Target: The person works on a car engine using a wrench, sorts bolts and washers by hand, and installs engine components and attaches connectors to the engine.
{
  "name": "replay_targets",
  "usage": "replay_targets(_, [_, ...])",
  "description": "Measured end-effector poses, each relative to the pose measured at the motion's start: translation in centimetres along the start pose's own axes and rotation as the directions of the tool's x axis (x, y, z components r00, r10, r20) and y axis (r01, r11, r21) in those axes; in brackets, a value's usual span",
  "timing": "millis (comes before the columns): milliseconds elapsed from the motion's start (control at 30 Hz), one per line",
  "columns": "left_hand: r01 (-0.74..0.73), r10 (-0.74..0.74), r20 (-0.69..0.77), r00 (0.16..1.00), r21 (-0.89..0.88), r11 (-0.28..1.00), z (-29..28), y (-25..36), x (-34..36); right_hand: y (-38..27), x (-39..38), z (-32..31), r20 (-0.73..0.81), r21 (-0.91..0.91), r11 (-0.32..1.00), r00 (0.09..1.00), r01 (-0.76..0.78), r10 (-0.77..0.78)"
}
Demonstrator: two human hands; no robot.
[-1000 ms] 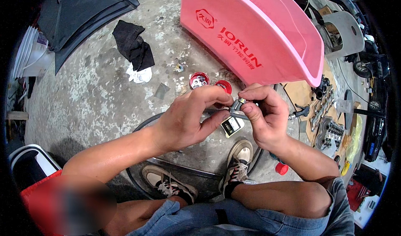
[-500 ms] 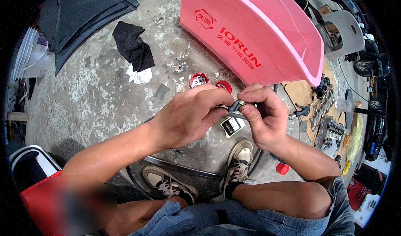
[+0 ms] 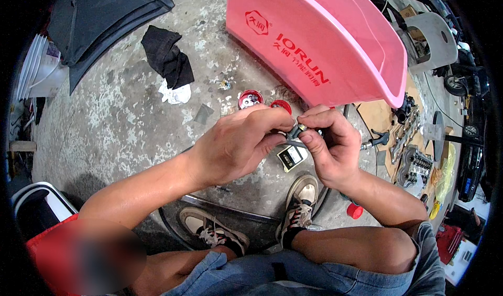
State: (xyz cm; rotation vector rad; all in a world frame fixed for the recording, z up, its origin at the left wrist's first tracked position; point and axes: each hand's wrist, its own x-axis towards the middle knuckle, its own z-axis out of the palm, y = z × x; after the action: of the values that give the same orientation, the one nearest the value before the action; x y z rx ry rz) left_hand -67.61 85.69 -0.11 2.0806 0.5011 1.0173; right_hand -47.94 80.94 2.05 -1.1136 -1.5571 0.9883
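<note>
In front of me, my left hand (image 3: 236, 141) is closed, with thumb and forefinger pinching a small dark grey metal part (image 3: 294, 133). My right hand (image 3: 334, 146) pinches the other end of the same part, close to a small brass-coloured piece (image 3: 302, 127). A thin grey stem runs between the two thumbs. Fingertips cover most of the part, so its exact kind cannot be made out. Just below the hands, a small black, white and yellow box (image 3: 292, 159) lies on the floor. Beyond them sit two red lids (image 3: 250, 99), the nearer one partly behind my fingers; the farther holds small metal pieces.
A large pink tub (image 3: 314, 44) stands ahead. To the left are a black cloth (image 3: 166, 60), a white rag (image 3: 177, 94) and dark mats (image 3: 105, 18). Engine parts (image 3: 414, 165) lie on cardboard at the right. A red cap (image 3: 354, 211) is near my right knee.
</note>
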Motion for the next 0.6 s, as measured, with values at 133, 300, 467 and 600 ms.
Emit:
replay_targets(133, [0.013,-0.013,0.005,1.000,-0.005,1.000,-0.10,0.19,-0.02,0.11,-0.05,-0.08,0.010,0.004,1.000,1.000,-0.017,0.017])
replay_targets(300, [0.000,-0.001,0.025,1.000,0.028,1.000,-0.01,0.02,-0.05,0.16,-0.07,-0.13,0.032,-0.022,0.999,0.999,-0.029,0.030])
replay_targets(467, [-0.017,0.016,0.017,1.000,0.028,0.999,-0.17,0.18,-0.15,0.08,-0.12,-0.03,0.061,0.043,0.993,0.993,-0.107,0.104])
replay_targets(600, [-0.018,0.018,0.004,1.000,0.057,0.998,-0.09,0.05,-0.26,0.17,-0.20,-0.16,0.089,0.077,0.980,0.980,-0.183,0.176])
